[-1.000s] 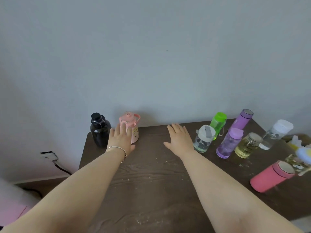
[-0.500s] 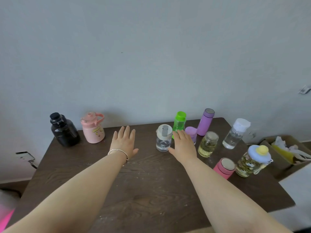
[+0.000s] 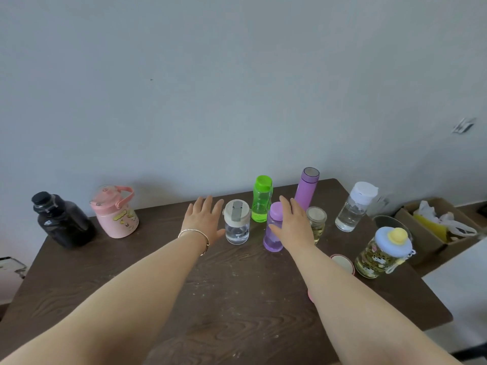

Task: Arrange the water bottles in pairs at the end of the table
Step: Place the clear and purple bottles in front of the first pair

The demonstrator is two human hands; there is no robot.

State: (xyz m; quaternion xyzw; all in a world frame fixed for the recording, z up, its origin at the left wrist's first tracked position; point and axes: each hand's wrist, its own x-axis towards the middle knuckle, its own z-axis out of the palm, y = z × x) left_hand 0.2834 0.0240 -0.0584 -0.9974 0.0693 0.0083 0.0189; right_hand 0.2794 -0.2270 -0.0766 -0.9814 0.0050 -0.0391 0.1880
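A black bottle [image 3: 62, 222] and a pink handled jug [image 3: 116, 213] stand side by side at the far left of the dark table [image 3: 210, 299]. My left hand [image 3: 204, 219] hovers open just left of a clear bottle with a cream lid [image 3: 236, 225]. My right hand [image 3: 292, 225] is open, its thumb side against a small purple bottle [image 3: 272, 230]. Behind stand a green bottle [image 3: 261, 200] and a tall purple flask [image 3: 307, 188]. A yellowish jar [image 3: 317, 223] is partly hidden by my right hand.
To the right stand a clear white-capped bottle [image 3: 354, 208], a patterned jar with a blue-and-yellow lid [image 3: 382, 252] and a pink bottle [image 3: 342, 263] mostly behind my forearm. A cardboard box [image 3: 432, 227] with bags sits off the table's right edge. A grey wall runs behind.
Both hands have moved right and forward from near the pink jug to the cluster of bottles; the view has swung right. Neither hand has gripped anything.
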